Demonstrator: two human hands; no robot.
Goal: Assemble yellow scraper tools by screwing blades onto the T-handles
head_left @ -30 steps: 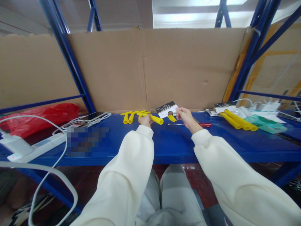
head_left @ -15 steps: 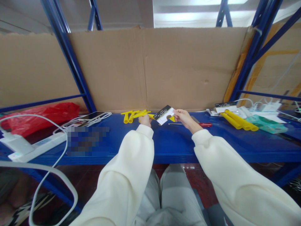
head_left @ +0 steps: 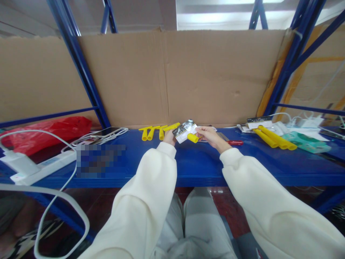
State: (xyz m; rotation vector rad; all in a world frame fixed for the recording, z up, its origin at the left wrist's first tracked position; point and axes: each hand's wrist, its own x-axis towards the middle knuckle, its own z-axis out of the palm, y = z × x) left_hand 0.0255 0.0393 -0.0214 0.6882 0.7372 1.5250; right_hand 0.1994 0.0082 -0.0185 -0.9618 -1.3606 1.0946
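A black-and-white printed card [head_left: 181, 136] is held up above the blue shelf between my two hands. My left hand [head_left: 169, 138] is closed on its left edge. My right hand [head_left: 209, 134] pinches at the right edge. A yellow tube-shaped piece [head_left: 192, 137] shows in front of the card's lower right, close to my right fingertips; what bears it is unclear. Several yellow T-shaped pieces [head_left: 151, 133] lie on the shelf left of my left hand. A red-handled tool [head_left: 235, 142] lies just right of my right hand, partly hidden by it.
Several yellow tubes [head_left: 269, 138], another printed card [head_left: 259, 122] and a green packet [head_left: 306, 141] lie at the right. On the left are a red plastic bag [head_left: 54, 135], a phone [head_left: 106, 131] with cables and a white power strip [head_left: 44, 168]. Cardboard [head_left: 215, 75] stands behind.
My left hand has shifted to the card's left edge. The card has tilted, and the yellow tube-shaped piece now shows in front of it. A yellow piece by my left hand shows more fully.
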